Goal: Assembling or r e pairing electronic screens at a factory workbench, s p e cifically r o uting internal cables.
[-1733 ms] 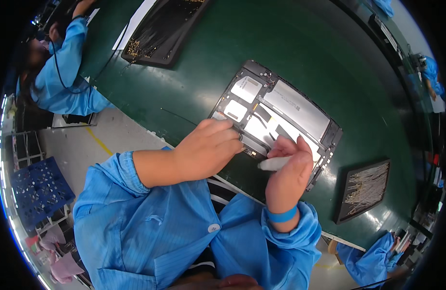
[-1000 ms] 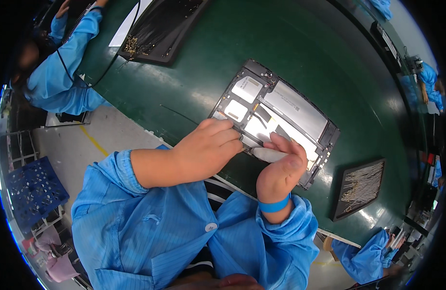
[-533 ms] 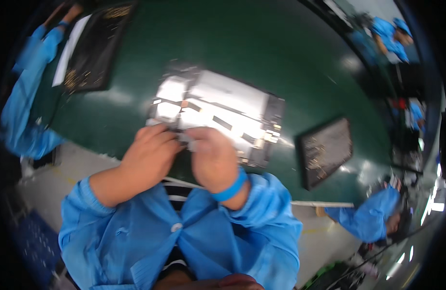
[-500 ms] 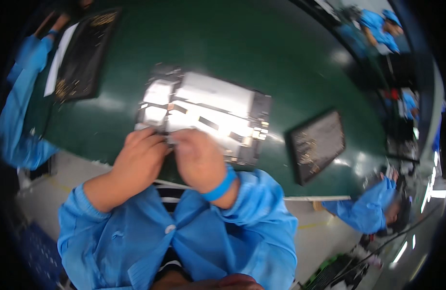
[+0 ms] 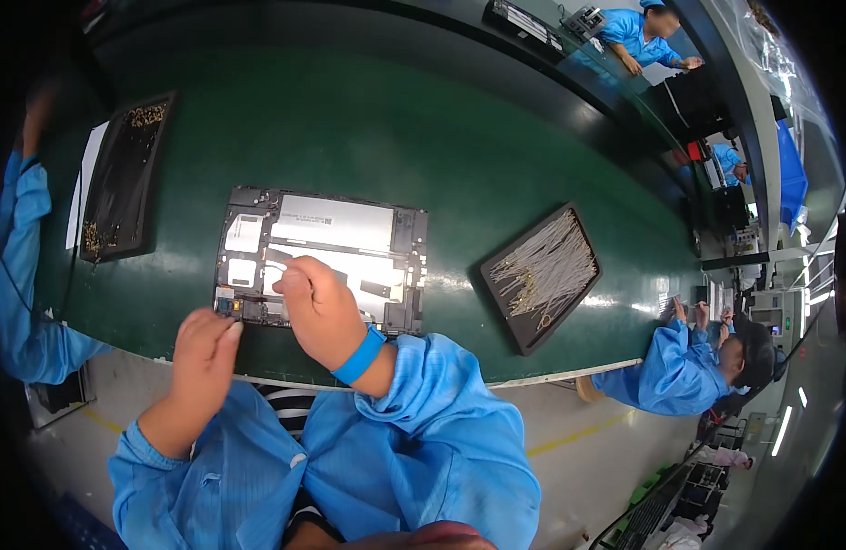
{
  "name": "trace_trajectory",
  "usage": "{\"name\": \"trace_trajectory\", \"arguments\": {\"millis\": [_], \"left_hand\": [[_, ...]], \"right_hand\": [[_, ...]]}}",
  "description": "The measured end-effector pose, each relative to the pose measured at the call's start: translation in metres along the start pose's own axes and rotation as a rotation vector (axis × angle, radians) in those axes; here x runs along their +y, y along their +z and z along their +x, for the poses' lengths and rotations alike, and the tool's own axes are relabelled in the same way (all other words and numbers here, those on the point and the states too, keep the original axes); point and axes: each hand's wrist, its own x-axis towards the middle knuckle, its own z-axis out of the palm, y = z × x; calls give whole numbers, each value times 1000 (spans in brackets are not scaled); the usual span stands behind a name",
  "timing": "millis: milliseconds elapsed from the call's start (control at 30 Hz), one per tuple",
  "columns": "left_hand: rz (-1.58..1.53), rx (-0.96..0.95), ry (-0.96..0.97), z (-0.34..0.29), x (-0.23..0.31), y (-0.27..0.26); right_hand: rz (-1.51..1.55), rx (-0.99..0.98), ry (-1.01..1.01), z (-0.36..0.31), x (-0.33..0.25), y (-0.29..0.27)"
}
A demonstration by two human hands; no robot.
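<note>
An opened tablet (image 5: 334,240) lies flat on the green table, its silver batteries and black circuit parts facing up. My right hand (image 5: 324,312), with a blue band at the wrist, is over the tablet's near middle. Its fingers are curled and pressed together, and a thin pale strand seems to show beside the fingertips; what they hold is too small to make out. At the tablet's near left corner is my left hand (image 5: 203,353), fingers bent and thumb tip by the corner. Anything between those fingers is hidden.
To the right, a black tray (image 5: 544,275) holds many thin pale wires with gold ends. Another black tray (image 5: 129,179), with dark wires, stands far left beside a white sheet (image 5: 88,188). A co-worker's blue sleeve (image 5: 28,266) is at left; another person (image 5: 675,362) sits at right.
My hands were together at the tablet's near edge; they are now apart. The right has moved farther over the tablet, the left to its near left corner. The whole view has shifted.
</note>
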Motion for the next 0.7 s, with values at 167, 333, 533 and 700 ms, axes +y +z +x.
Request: {"name": "trace_trajectory", "arguments": {"millis": [167,333,533,700], "left_hand": [[-1020,-137,-1086,-13,-8,-3],[-1243,156,-1155,5,-9,-1],[-1153,303,-1139,10,-21,1],[-1086,329,-1117,15,-19,-1]], "right_hand": [[153,23,-21,-1,8,4],[173,-8,8,1,6,3],[138,-12,-31,1,8,3],[161,-32,-36,1,7,2]]}}
